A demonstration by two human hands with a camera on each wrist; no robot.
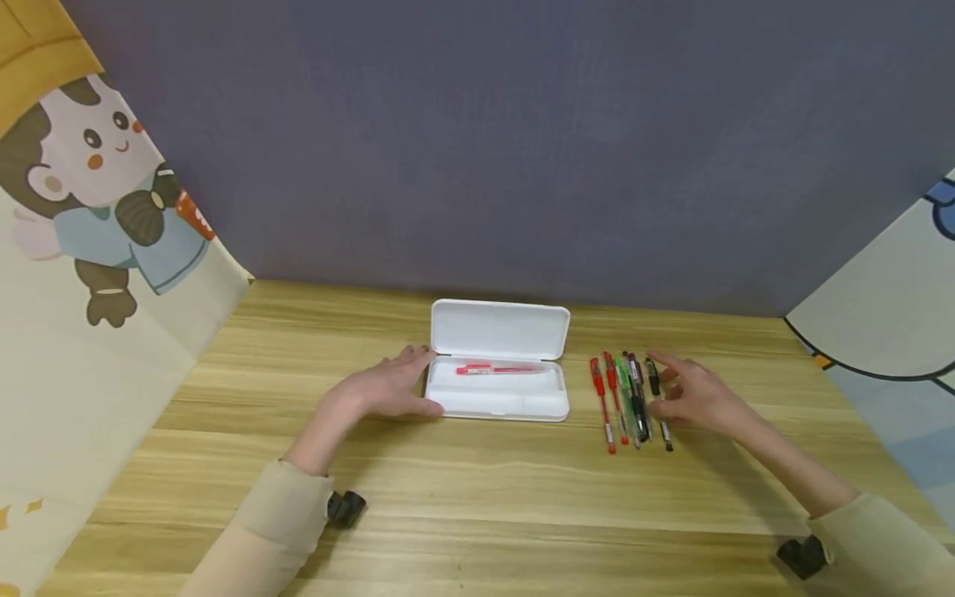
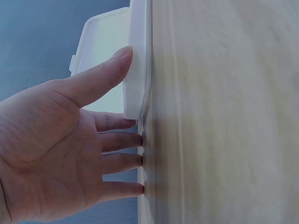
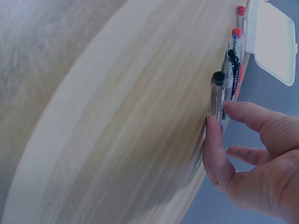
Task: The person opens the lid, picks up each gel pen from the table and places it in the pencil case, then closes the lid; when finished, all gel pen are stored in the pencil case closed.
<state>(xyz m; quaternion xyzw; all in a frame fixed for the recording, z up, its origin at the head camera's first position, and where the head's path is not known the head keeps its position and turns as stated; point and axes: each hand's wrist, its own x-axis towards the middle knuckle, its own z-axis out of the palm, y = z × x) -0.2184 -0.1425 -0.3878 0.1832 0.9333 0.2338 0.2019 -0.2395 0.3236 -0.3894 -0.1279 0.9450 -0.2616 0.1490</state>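
Observation:
A white pencil case (image 1: pixel 496 404) lies with its lid (image 1: pixel 500 329) raised, and a red pen (image 1: pixel 503 370) is inside its rear compartment. My left hand (image 1: pixel 390 388) rests at the case's left end. In the left wrist view the thumb (image 2: pixel 110 74) touches the case wall, while the other fingers extend straight to the tabletop. My right hand (image 1: pixel 701 398) is at the rightmost black pen (image 1: pixel 654 377), which lies on the table. Thumb and index finger are spread about this pen (image 3: pixel 217 95); a firm grip on it is not visible.
Left of the black pen lie several more pens, among them red pens (image 1: pixel 603 402), a green pen (image 1: pixel 625 390) and a dark pen (image 1: pixel 637 398). The wooden table (image 1: pixel 477 506) meets a grey-blue backdrop (image 1: pixel 477 166) behind the case. Printed cartoon panels stand at both sides.

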